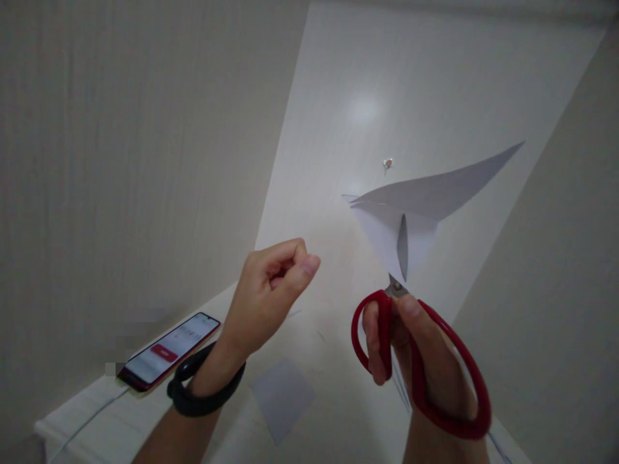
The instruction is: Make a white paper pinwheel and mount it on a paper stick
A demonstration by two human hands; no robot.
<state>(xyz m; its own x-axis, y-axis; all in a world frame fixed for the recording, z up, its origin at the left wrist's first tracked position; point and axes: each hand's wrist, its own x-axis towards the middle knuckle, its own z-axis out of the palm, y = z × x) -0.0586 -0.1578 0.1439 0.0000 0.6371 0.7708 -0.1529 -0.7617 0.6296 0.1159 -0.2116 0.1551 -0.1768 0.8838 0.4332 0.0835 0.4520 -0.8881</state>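
Observation:
My right hand (425,354) holds a pair of scissors (403,258) by its red handles. One metal blade lies over a piece of white paper (416,200); the other blade is hidden behind it. A curved flap of the paper stands up toward the far right, and a slit shows near its left corner. To the left, clear of paper and scissors, my left hand (275,283) is closed in a fist with the thumb against the curled fingers. Nothing shows between them. A black band (207,406) circles my left wrist.
A phone (171,351) with a lit screen and a white cable lies at the left edge of the white table (319,129). A square of paper (284,396) lies near the front. One tiny shiny object (387,164) sits beyond the paper. Walls rise on both sides.

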